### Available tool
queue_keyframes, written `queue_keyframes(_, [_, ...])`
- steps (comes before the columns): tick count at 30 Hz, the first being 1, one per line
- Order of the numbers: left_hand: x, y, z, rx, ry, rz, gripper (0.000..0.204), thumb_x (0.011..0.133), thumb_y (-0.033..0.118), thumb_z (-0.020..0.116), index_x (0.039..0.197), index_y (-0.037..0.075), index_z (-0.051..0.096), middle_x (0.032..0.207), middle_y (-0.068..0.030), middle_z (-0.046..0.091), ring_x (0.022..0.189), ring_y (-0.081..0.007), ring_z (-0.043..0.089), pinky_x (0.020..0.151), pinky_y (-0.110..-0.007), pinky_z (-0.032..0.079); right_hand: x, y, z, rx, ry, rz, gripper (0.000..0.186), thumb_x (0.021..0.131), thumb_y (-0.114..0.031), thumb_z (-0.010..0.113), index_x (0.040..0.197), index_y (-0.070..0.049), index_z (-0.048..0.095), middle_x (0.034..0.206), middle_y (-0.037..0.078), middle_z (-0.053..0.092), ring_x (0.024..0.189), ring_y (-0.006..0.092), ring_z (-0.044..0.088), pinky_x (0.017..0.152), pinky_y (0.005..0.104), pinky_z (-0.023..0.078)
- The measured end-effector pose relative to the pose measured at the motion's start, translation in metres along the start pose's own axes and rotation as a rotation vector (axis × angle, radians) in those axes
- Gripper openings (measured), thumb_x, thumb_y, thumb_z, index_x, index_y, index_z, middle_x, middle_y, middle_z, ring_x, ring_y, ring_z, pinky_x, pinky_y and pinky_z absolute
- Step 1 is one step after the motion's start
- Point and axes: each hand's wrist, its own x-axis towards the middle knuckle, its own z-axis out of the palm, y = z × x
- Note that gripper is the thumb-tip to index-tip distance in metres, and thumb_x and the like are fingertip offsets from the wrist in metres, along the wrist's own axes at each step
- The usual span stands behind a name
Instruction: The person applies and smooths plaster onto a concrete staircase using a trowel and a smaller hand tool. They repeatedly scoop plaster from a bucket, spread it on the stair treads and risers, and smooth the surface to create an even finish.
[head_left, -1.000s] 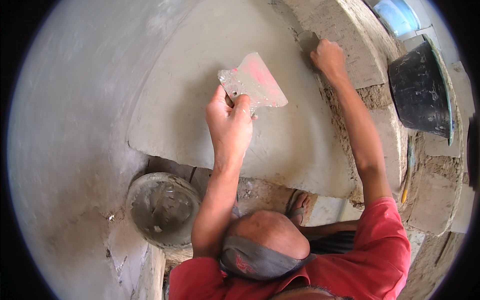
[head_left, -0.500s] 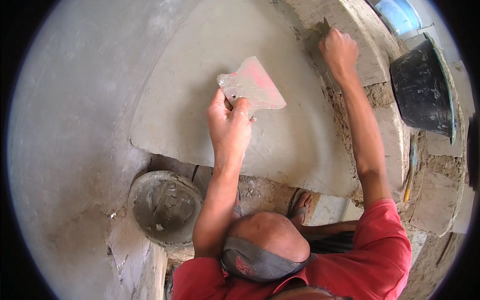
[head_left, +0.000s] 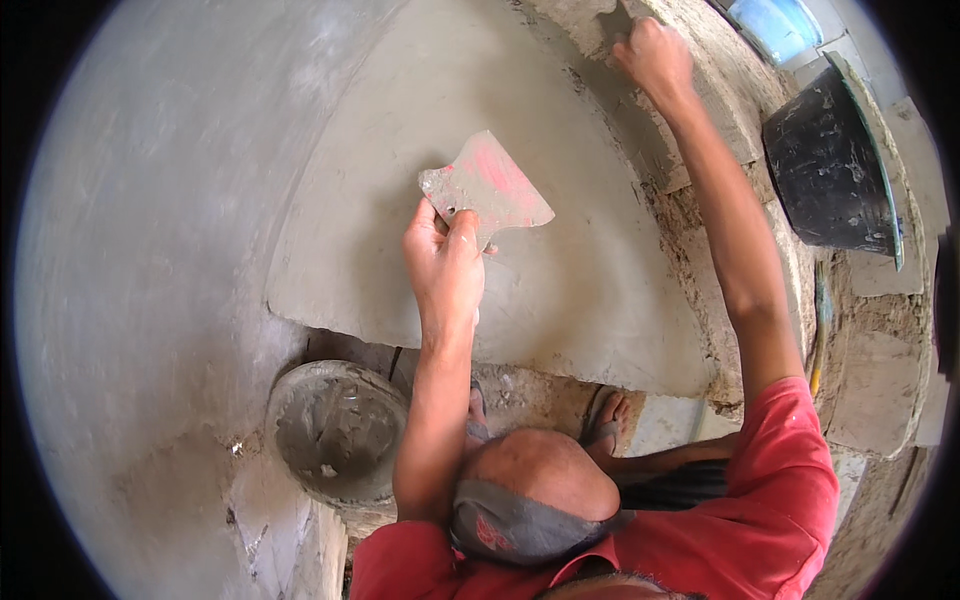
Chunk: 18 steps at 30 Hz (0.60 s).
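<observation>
My left hand [head_left: 447, 272] clamps the scraper [head_left: 497, 188] above grey plaster [head_left: 560, 300]; presumably light, springy, slippery where smeared: grip its narrow end. My right hand [head_left: 657, 60] grips a dark blade [head_left: 613, 24].

soft, diffuse light; a blurry shadow [head_left: 385, 220] beside the left hand [head_left: 445, 265]; straight edges bend toward black corners.

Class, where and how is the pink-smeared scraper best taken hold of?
The scraper is probably best gripped at its short holed end, thumb on the face, coming from the picture's lower left, as the left hand does: it flares from there to a broad straight edge facing upper right.
</observation>
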Motion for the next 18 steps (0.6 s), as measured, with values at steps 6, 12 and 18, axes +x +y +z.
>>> queue_keyframes(6, [-0.008, -0.003, 0.008, -0.057, -0.018, 0.005, 0.026, 0.094, 0.004, 0.053, 0.116, 0.000, 0.065, 0.098, -0.0033, 0.068, 0.082, -0.0094, 0.060, 0.065, -0.030, 0.052, -0.013, -0.037, 0.055, 0.051, -0.187, 0.055, 0.037, 0.086, -0.031, 0.077, 0.093, 0.005, 0.071, 0.098, 0.027, 0.073, 0.093, 0.0397, 0.074, 0.080, 0.0492, 0.061])
queue_keyframes(12, [-0.004, 0.001, -0.002, -0.033, 0.000, -0.001, 0.028, 0.093, 0.000, 0.051, 0.119, -0.003, 0.062, 0.100, -0.0060, 0.070, 0.078, -0.0075, 0.061, 0.064, -0.029, 0.055, 0.013, -0.015, 0.011, -0.025, -0.122, 0.017, 0.022, 0.091, -0.018, 0.065, 0.097, 0.001, 0.073, 0.092, 0.023, 0.075, 0.085, 0.0394, 0.075, 0.075, 0.0476, 0.062])
queue_keyframes(18, [-0.003, 0.003, 0.003, -0.026, -0.033, 0.014, 0.033, 0.092, 0.000, 0.051, 0.123, -0.003, 0.062, 0.103, -0.0059, 0.070, 0.080, -0.0081, 0.062, 0.062, -0.029, 0.054, -0.011, -0.044, 0.016, -0.019, -0.250, 0.003, 0.023, 0.094, -0.016, 0.062, 0.096, 0.004, 0.072, 0.091, 0.022, 0.074, 0.081, 0.0351, 0.076, 0.066, 0.0440, 0.062])
